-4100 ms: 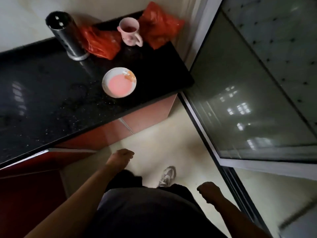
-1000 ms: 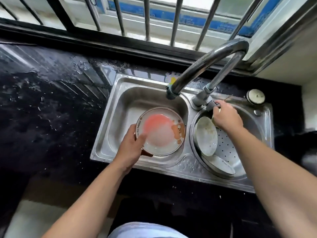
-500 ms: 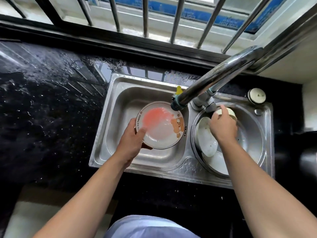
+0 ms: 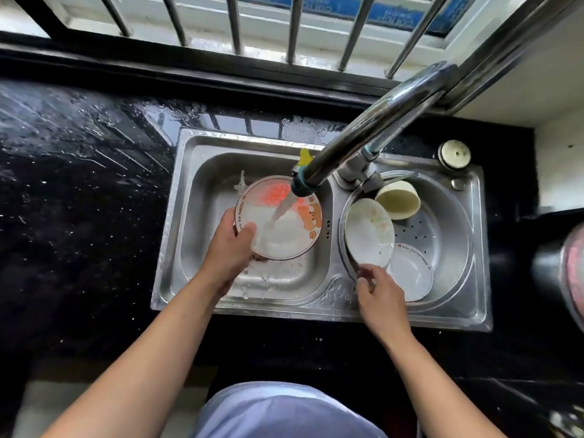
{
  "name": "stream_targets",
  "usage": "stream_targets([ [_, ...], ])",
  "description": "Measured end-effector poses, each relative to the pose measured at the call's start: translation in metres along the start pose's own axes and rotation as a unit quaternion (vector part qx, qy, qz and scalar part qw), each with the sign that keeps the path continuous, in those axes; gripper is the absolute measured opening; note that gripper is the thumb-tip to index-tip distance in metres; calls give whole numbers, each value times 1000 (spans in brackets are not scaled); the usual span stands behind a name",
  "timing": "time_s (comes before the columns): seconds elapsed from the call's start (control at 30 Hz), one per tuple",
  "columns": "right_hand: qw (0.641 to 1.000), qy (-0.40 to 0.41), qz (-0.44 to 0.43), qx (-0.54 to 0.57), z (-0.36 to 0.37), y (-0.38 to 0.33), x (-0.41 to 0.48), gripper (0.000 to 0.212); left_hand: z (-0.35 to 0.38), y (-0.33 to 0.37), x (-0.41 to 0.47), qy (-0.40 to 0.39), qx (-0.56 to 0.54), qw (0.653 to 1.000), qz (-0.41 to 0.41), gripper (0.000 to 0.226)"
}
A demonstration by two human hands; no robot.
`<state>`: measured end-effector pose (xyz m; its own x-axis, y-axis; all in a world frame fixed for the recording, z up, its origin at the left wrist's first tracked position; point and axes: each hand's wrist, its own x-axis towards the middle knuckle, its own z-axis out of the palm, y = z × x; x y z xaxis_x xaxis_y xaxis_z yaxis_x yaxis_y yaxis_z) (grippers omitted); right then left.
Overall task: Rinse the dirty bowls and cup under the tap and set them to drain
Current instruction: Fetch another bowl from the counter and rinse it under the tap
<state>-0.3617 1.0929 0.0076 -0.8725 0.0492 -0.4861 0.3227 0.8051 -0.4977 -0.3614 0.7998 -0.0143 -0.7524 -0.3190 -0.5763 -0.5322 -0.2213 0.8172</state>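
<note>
My left hand [image 4: 229, 245] grips the near-left rim of a white bowl [image 4: 284, 235] with a bear print and pink residue, held over the left sink basin [image 4: 202, 191]. Water runs from the steel tap [image 4: 363, 134] onto the bowl and splashes. My right hand [image 4: 380, 292] hovers with loosely curled fingers at the near rim of the round drain basket [image 4: 455, 216] in the right basin, just below a tilted white bowl [image 4: 368, 232]. A second white bowl [image 4: 410, 273] and a cream cup [image 4: 398, 199] on its side also lie in the basket.
Wet black countertop [image 4: 79, 184] surrounds the sink. A barred window [image 4: 234, 23] runs along the back. A round steel cap [image 4: 454, 154] sits at the sink's far right corner. A blurred pink-rimmed object [image 4: 573, 273] stands at the right edge.
Water now flows from the tap onto the bear bowl. My right hand has left the tap handle and come down to the near rim of the drain basket.
</note>
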Motion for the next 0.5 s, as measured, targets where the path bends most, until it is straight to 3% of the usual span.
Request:
stream_targets([
  [0.13, 992, 31, -120, 18, 2, -42, -8, 29, 0, -1, 2, -2, -8, 1000, 7, 32],
  [0.27, 949, 98, -299, 4, 8, -101, 2, 33, 1, -3, 4, 0, 0, 1000, 11, 30],
  [0.4, 947, -31, -295, -124, 32, -155, 29, 39, 3, -8, 5, 6, 28, 999, 24, 23],
  [0.5, 915, -149, -321, -195, 50, -170, 36, 44, 5, -10, 6, 4, 37, 999, 23, 22],
])
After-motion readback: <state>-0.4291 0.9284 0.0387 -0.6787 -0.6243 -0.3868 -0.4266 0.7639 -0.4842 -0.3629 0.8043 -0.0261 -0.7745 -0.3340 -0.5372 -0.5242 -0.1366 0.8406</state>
